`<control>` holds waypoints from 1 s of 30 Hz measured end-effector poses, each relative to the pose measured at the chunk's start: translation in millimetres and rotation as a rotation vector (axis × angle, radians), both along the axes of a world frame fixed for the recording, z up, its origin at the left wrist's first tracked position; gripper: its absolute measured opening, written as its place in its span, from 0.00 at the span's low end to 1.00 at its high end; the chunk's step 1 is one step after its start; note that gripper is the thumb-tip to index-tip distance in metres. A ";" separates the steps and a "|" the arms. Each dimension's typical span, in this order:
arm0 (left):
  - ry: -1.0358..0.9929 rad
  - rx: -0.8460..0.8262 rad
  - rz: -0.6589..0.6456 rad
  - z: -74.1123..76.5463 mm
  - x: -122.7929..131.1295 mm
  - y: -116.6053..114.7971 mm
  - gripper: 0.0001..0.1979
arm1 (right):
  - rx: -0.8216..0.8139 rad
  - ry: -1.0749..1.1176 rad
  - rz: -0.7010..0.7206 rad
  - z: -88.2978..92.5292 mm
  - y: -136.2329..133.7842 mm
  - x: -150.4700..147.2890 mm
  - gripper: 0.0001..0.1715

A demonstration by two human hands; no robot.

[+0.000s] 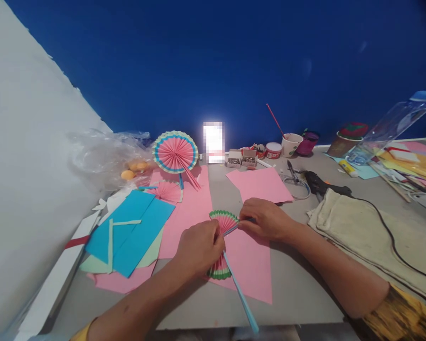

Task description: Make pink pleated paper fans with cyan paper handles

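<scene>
A pleated paper fan (220,271), pink with a green and pale rim, is spread partly open over pink paper (252,270). My left hand (203,244) is closed around its centre, hiding the middle of the folds. At the fan's upper right edge, my right hand (261,219) pinches the end of the pleats. A light blue paper strip (241,292) slants from the fan's centre toward the table's front edge. Another pink sheet (264,183) lies just beyond my right hand.
A finished round fan (175,152) stands at the back left, near a half fan (166,191). Blue sheets (135,232) lie left. A glue gun (323,183) and folded cloth (369,237) lie right. A paper cup (291,144) and plastic bottle (390,128) are behind.
</scene>
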State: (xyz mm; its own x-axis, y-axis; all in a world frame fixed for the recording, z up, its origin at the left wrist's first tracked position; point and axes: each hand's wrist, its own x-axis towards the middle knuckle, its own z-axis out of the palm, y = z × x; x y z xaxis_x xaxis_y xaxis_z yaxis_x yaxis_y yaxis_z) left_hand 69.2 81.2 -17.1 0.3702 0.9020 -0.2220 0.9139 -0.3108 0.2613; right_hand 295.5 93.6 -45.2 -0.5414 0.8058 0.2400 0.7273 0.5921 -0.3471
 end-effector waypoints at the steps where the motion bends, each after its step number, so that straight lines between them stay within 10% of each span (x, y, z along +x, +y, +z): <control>1: -0.002 0.003 0.000 -0.4 -0.2 0.0 0.09 | 0.001 0.005 -0.004 0.6 -0.3 -0.4 0.11; 25: 0.008 0.019 -0.007 0.3 0.1 -0.8 0.08 | 0.233 0.324 -0.149 1.8 0.7 2.6 0.10; 30: 0.004 0.010 -0.009 1.2 0.4 -1.7 0.09 | 0.150 0.268 -0.004 3.9 -3.1 -1.0 0.07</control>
State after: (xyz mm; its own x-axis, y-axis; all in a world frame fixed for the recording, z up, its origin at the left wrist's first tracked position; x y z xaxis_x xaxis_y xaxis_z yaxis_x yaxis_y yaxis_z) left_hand 69.6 79.5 -15.9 0.3775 0.9008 -0.2146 0.9121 -0.3218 0.2541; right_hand 294.6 90.5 -41.3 -0.4391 0.7527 0.4905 0.6242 0.6483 -0.4360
